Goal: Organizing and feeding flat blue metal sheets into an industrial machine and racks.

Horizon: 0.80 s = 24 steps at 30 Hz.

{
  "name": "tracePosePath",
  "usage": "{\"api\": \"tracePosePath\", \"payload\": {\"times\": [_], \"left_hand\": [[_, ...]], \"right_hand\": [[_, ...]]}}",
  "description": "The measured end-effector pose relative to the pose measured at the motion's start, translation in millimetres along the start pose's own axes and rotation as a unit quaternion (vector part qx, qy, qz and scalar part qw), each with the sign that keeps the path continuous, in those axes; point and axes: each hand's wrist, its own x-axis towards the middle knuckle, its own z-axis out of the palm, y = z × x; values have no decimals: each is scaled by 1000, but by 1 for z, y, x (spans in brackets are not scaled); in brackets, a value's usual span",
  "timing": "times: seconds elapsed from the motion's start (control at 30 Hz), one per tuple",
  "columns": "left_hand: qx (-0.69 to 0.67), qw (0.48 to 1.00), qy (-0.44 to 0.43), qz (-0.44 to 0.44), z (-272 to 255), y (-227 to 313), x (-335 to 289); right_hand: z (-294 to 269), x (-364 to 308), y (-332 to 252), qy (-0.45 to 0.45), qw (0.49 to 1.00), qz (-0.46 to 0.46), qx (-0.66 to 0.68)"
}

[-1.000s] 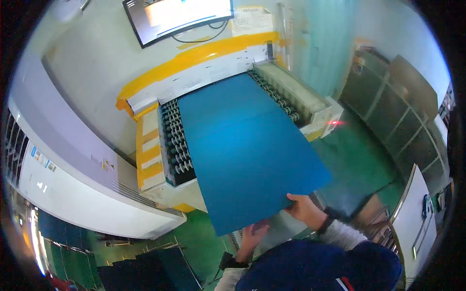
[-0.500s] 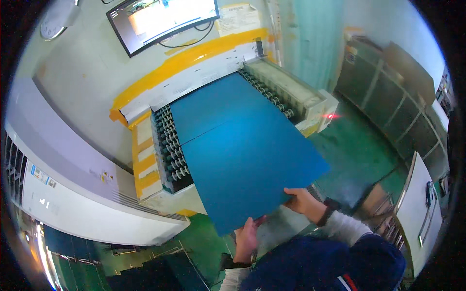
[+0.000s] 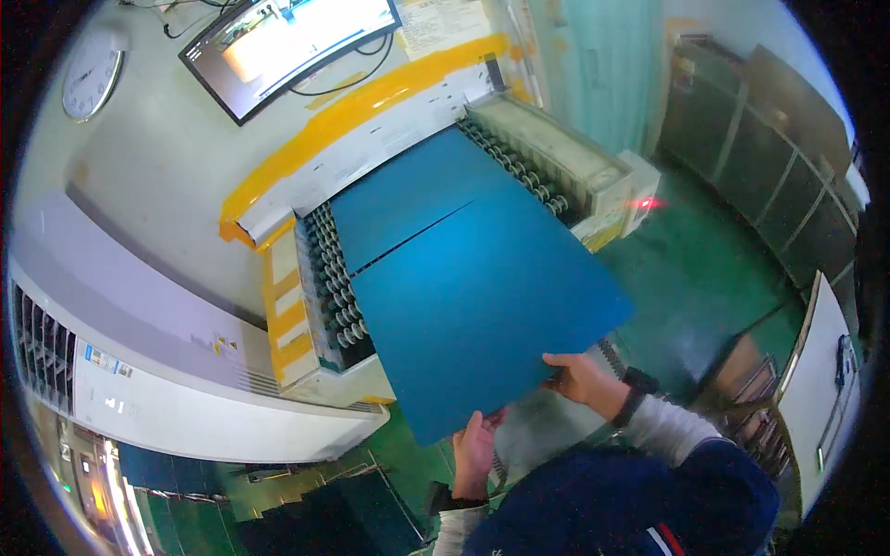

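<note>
A large flat blue panel (image 3: 491,306) reaches from my hands onto a roller conveyor (image 3: 338,287). At its near edge, my left hand (image 3: 475,449) grips close to the left corner, thumb on top and fingers underneath. Farther right along the same edge, my right hand (image 3: 579,378) pinches the panel, its thumb on top and its other fingers partly hidden below. A second blue panel (image 3: 417,190) lies flat on the rollers beyond. Between the two panels runs a dark slit, wide at the left and thinning toward the right.
White spiral rollers line both sides of the conveyor, and a red light (image 3: 646,203) glows on its right housing. A white air conditioner (image 3: 222,417) stands at the left. A monitor (image 3: 287,51) hangs above. At the right is a white board (image 3: 816,398) bearing a tool.
The slit between the two panels has widened at the left and grown longer. Both hands keep their hold on the near panel. The whole view has shifted slightly.
</note>
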Motion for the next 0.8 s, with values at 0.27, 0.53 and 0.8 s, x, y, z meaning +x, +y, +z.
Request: {"api": "tracePosePath", "payload": {"times": [0.27, 0.53, 0.8], "left_hand": [[-19, 1000, 10, 19, 3, -3, 10], [1, 1000, 4, 8, -1, 0, 15], [-1, 1000, 6, 21, 9, 9, 16]], "right_hand": [[-15, 26, 2, 1, 999, 21, 32], [-16, 37, 1, 10, 1000, 20, 9], [-3, 31, -3, 20, 1000, 13, -4]]}}
